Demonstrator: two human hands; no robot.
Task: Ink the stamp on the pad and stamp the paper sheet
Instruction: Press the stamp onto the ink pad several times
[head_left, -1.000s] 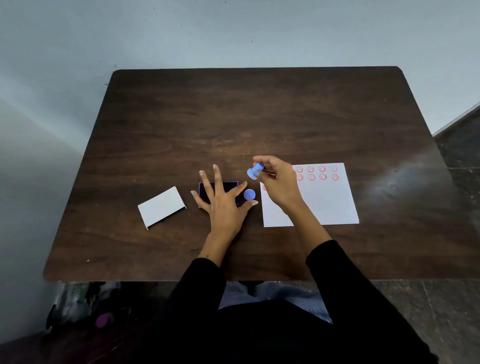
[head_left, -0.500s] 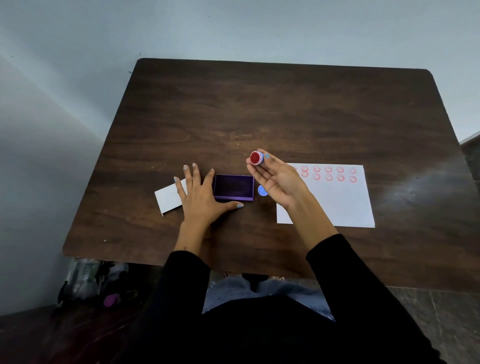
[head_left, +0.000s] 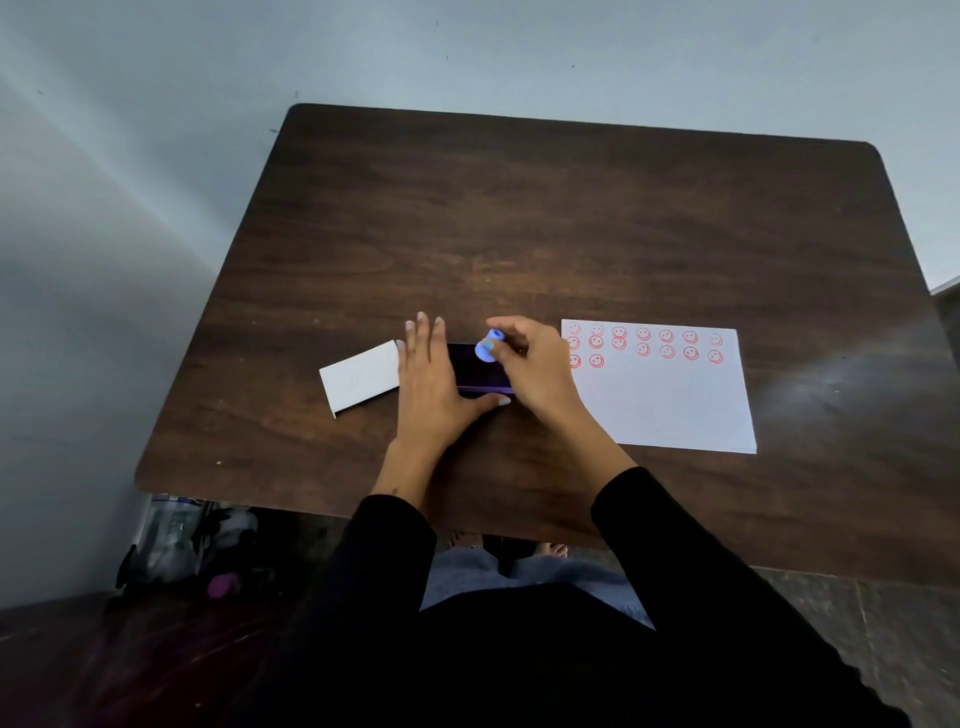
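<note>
From the head camera I see the paper sheet (head_left: 670, 395) already carrying two full rows of red smiley prints plus two in a third row, so most of it below is blank and more stamping looks due. Right now I judge we're at the inking step: the right hand (head_left: 540, 371) pinches the blue stamp (head_left: 488, 347), its long axis tilted, handle up toward the far right, face down onto the purple ink pad (head_left: 475, 375). The left hand (head_left: 434, 387) lies flat, fingers spread, bracing the pad's left edge beside a white lid (head_left: 361, 376).
</note>
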